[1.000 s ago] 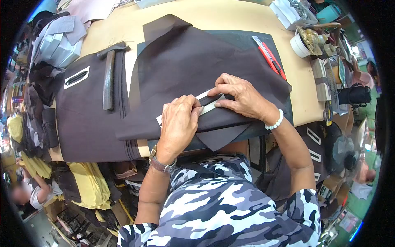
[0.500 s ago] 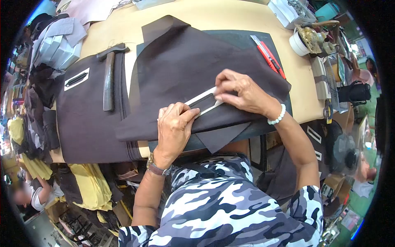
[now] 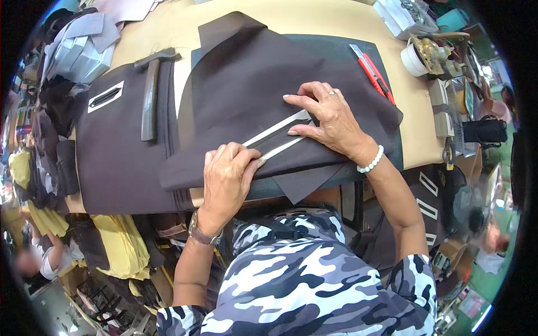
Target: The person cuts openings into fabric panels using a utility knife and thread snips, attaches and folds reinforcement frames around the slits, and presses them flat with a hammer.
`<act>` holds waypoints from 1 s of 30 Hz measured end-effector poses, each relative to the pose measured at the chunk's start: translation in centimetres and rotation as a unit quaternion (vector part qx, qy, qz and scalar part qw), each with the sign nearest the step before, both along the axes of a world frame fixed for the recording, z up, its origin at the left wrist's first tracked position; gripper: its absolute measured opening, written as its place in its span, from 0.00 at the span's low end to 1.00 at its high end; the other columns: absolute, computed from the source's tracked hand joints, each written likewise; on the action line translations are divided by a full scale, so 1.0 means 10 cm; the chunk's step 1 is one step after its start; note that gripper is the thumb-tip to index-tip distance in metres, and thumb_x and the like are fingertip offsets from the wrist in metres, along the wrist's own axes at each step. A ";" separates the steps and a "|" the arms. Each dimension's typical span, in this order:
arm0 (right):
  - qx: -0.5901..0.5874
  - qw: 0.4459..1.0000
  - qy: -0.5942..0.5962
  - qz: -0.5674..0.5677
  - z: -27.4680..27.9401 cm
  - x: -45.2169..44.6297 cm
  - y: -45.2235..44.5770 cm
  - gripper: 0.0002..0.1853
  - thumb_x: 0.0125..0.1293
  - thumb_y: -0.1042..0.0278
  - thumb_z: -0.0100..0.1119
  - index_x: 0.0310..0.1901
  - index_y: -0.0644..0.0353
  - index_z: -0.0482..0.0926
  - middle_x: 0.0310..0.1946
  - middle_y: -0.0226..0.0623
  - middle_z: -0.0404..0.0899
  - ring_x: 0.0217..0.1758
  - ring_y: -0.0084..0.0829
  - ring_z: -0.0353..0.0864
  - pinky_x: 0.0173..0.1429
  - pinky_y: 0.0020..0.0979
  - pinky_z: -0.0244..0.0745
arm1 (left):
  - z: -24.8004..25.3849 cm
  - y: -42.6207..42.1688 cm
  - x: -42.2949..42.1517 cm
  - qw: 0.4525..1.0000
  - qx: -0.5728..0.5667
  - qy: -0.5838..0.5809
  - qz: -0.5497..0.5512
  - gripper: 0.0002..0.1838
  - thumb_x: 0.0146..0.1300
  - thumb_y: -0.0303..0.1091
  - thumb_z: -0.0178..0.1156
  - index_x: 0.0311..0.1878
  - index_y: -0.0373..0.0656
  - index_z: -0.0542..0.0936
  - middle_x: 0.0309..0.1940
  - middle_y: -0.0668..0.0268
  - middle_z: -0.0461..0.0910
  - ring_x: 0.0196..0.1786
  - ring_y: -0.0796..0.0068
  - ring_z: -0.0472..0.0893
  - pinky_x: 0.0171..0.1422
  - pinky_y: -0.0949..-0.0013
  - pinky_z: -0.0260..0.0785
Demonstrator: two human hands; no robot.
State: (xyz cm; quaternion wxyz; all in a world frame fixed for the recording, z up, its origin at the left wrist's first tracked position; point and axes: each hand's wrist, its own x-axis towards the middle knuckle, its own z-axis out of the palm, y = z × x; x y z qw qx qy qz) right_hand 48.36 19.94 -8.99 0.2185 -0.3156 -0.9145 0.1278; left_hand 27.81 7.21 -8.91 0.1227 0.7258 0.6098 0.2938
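Dark brown cloth (image 3: 246,84) lies over a dark green cutting mat (image 3: 367,50). On it sits a narrow white frame (image 3: 278,127) around a dark slot, slanting up to the right. At the lower left end of the frame, my left hand (image 3: 227,172) is closed, thumb and fingers pinching there; the exact grip is partly hidden. My right hand (image 3: 334,124) is at the upper right end, thumb and index finger spread apart on either side of the frame. A red utility knife (image 3: 374,75) lies on the cloth beyond my right hand.
A hammer (image 3: 149,101) rests on a stack of dark cloth (image 3: 112,162) at left, where another white frame (image 3: 105,97) holds a dark piece. A white tub (image 3: 413,60) stands at the table's right edge. Yellow cloth (image 3: 120,246) hangs below; a person (image 3: 47,255) is at lower left.
My left hand has shifted left and down along the frame, exposing more of it. My right hand's fingers have spread from a pinch at the frame's upper end.
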 end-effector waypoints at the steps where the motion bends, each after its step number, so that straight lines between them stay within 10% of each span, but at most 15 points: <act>1: 0.001 1.000 -0.001 0.003 0.01 -0.03 -0.01 0.28 0.47 0.54 0.69 0.52 0.52 0.79 0.45 0.36 0.73 0.49 0.36 0.72 0.53 0.37 0.65 | 0.01 -0.01 -0.01 1.000 -0.006 0.002 -0.001 0.06 0.53 0.31 0.66 0.34 0.44 0.81 0.29 0.67 0.75 0.35 0.67 0.74 0.42 0.65 0.60; 30: 0.002 0.997 0.047 0.057 -0.11 -0.62 -0.45 0.32 0.46 0.51 0.69 0.55 0.50 0.76 0.46 0.36 0.72 0.54 0.38 0.70 0.59 0.40 0.60 | 0.01 -0.20 -0.26 1.000 -0.024 0.008 0.012 0.09 0.52 0.34 0.67 0.33 0.44 0.78 0.30 0.67 0.72 0.36 0.66 0.73 0.41 0.64 0.60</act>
